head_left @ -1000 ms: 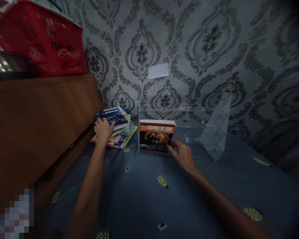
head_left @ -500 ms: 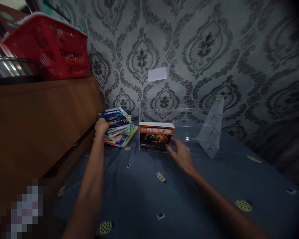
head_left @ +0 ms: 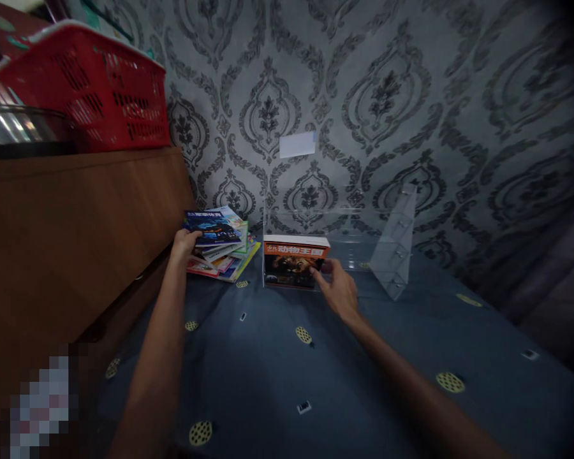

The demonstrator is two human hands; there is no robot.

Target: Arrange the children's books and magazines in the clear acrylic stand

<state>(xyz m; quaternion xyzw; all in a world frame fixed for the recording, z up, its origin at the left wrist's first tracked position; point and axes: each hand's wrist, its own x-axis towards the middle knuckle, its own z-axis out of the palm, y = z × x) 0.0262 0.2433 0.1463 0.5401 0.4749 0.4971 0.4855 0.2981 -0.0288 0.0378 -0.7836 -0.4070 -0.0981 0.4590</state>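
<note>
My left hand (head_left: pixel 185 243) grips the near left edge of a dark blue book (head_left: pixel 215 227), thumb on its cover and the other fingers mostly hidden. This book tops a loose pile of colourful books (head_left: pixel 224 266) beside the wooden cabinet. My right hand (head_left: pixel 337 287) is closed at the right edge of an orange and black book (head_left: pixel 291 264) with a lion on its cover, its thumb on the front. That book stands upright at the left end of a clear acrylic rack (head_left: pixel 396 255), with white page edges showing along the top.
To the left, a brown wooden cabinet (head_left: pixel 90 223) carries a red plastic basket (head_left: pixel 124 95) and a metal bowl (head_left: pixel 23 127). Behind the rack rises a patterned wall (head_left: pixel 387 95). Dark blue cloth (head_left: pixel 258 382) with pineapple prints covers the surface.
The near left edge of the blue book looks slightly raised in my left hand. My right thumb has slid left onto the lion cover. The whole view has shifted slightly.
</note>
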